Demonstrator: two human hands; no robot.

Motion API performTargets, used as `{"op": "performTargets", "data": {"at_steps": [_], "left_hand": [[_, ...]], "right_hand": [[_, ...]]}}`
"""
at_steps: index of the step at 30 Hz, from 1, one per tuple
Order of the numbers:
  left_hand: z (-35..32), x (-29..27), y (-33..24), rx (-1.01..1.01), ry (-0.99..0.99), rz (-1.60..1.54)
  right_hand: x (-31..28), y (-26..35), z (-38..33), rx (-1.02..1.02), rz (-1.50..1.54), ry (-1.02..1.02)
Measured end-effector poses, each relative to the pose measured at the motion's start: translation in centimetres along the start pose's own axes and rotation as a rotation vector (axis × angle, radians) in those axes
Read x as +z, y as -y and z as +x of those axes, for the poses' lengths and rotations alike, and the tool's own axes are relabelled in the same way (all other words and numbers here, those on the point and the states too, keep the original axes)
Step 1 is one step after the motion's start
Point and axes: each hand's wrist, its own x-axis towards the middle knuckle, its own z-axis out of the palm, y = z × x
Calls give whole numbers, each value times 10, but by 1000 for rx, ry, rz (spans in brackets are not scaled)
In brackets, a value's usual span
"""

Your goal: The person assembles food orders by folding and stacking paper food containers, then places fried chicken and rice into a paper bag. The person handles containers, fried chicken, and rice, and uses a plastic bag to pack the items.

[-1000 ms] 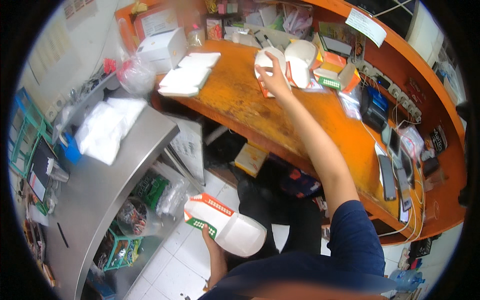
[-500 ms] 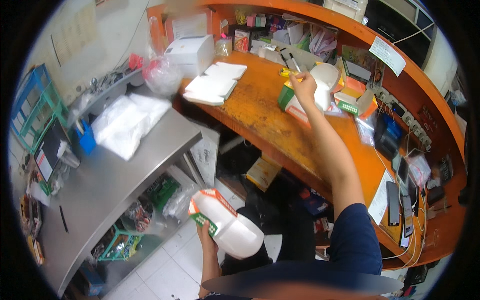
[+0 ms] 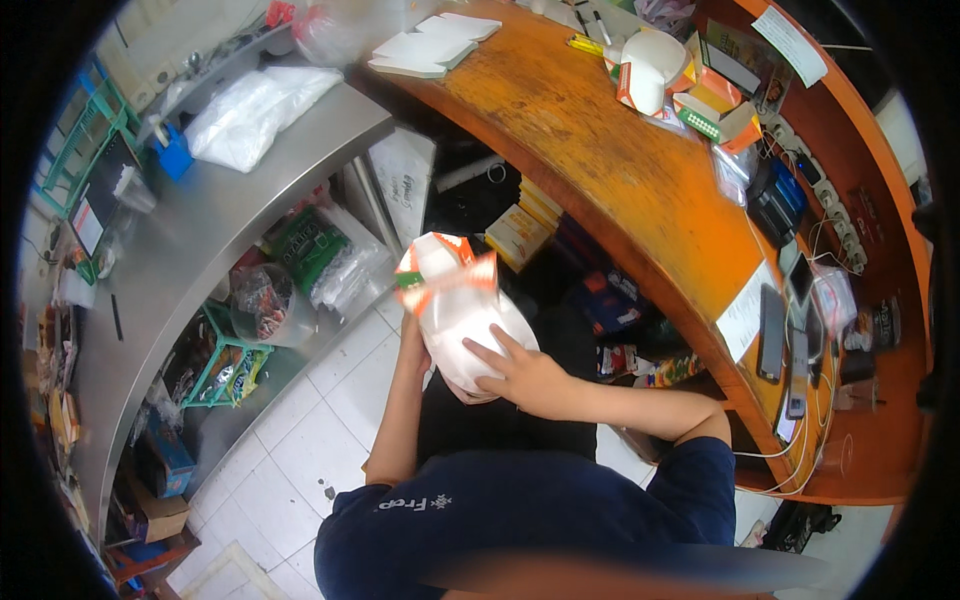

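Note:
In front of my body are paper food cartons [image 3: 465,325], white inside with orange and green printed edges. They look like two, one laid over the other, blurred along the orange edge. My left hand [image 3: 414,345] grips them from the left side, its fingers partly hidden behind the cartons. Across the white inner panel lies my right hand [image 3: 520,378], fingers spread and touching it. On the orange wooden desk stands another opened carton [image 3: 643,85], with an orange and green carton [image 3: 720,122] beside it.
Flat white cartons [image 3: 437,46] lie at the desk's far left end. Plastic bags [image 3: 255,115] rest on the grey metal counter [image 3: 225,210]. Phones [image 3: 770,333] and cables occupy the desk's right side. Yellow boxes [image 3: 520,235] sit below the desk.
My right hand has come back from the desk to the cartons in my left hand. The green and orange carton it was at has left the desk. The view has tilted down.

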Motion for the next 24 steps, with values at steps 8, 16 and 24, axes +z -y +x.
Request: {"op": "performTargets", "data": {"at_steps": [8, 16, 24], "left_hand": [[-8, 15, 4, 91, 50, 191], [-29, 27, -29, -154, 127, -81], [-73, 26, -16, 35, 91, 352]], "right_hand": [[71, 13, -12, 59, 265, -15], [19, 19, -3, 78, 271, -646], [-16, 2, 22, 298, 486, -701]]}}
